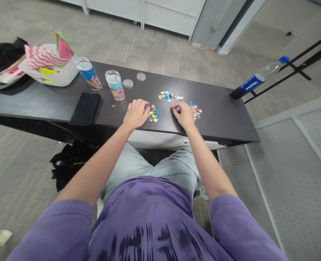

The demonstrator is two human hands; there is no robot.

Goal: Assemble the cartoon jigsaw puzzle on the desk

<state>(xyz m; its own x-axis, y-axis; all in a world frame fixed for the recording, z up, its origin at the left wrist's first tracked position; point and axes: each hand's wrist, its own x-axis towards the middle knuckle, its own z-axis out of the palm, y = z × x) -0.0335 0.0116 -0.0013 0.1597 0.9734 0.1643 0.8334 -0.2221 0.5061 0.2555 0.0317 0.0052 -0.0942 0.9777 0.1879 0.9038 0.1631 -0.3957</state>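
Small colourful jigsaw puzzle pieces lie on the dark tabletop in separate groups. My left hand [137, 113] rests at the left edge of the near group of puzzle pieces [153, 114]. Its fingers are loosely bent, with a gap to the thumb where some pieces show. My right hand [184, 114] is closed in a pinch on a small dark puzzle piece [171, 109], just above the table. Beside that hand, partly behind it, is the right group of puzzle pieces [197, 112]. Farther back lies another group of puzzle pieces [169, 95], between the two hands.
Left on the dark table [217, 119] stand two printed clear cups [116, 86] [89, 74], two round silver lids [128, 83] [141, 76], a black phone [85, 108] and a white basket [65, 78] of packets. A Pepsi bottle [251, 83] stands at the right end.
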